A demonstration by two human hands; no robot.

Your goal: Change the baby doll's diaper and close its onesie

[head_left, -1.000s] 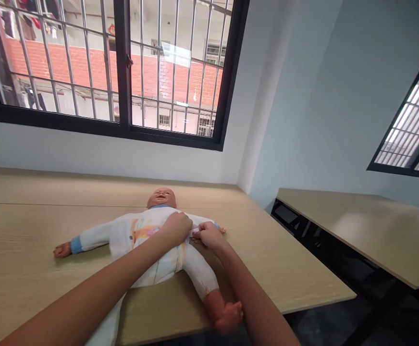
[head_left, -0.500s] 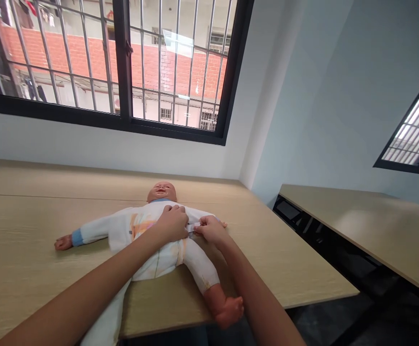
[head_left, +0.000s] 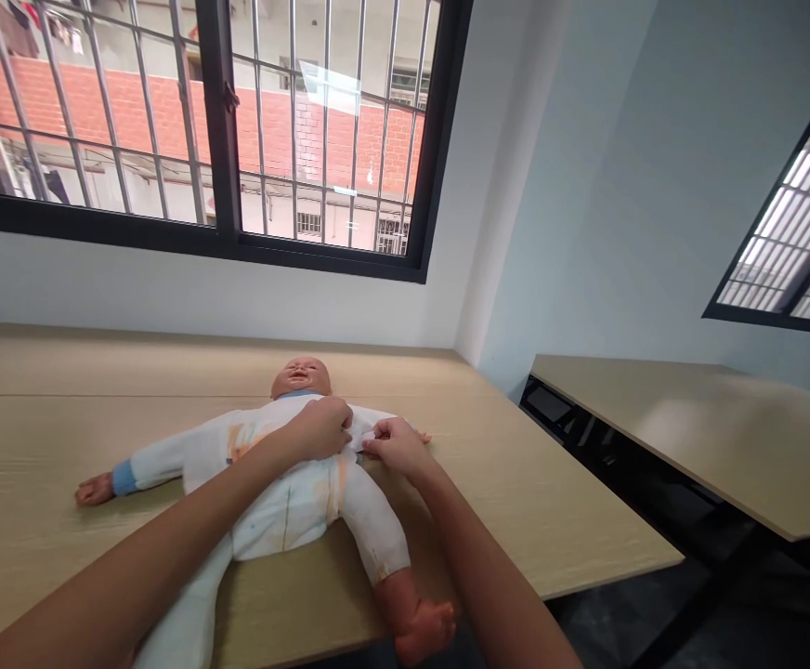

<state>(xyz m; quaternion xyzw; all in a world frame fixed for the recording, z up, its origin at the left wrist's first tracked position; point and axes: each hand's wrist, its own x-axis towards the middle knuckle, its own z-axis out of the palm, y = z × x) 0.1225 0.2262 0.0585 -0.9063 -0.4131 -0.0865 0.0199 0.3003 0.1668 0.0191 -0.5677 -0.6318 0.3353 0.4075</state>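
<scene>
A baby doll lies on its back on the wooden table, dressed in a white top with blue cuffs and a white diaper with orange and green marks. My left hand rests with curled fingers on the doll's belly, near the diaper's upper edge; what its fingers hold is hidden. At the doll's side, my right hand pinches a small white tab. One doll foot is bare and hangs at the table's front edge; the other leg is partly hidden by my left forearm.
A second wooden table stands to the right, beyond a gap with a dark frame beneath. Behind the doll are a pale wall and a barred window. Another window is at the far right.
The view has shifted slightly, so the doll and table appear further left. Both hands stay at the doll's waist, and the white tab between them shows less.
</scene>
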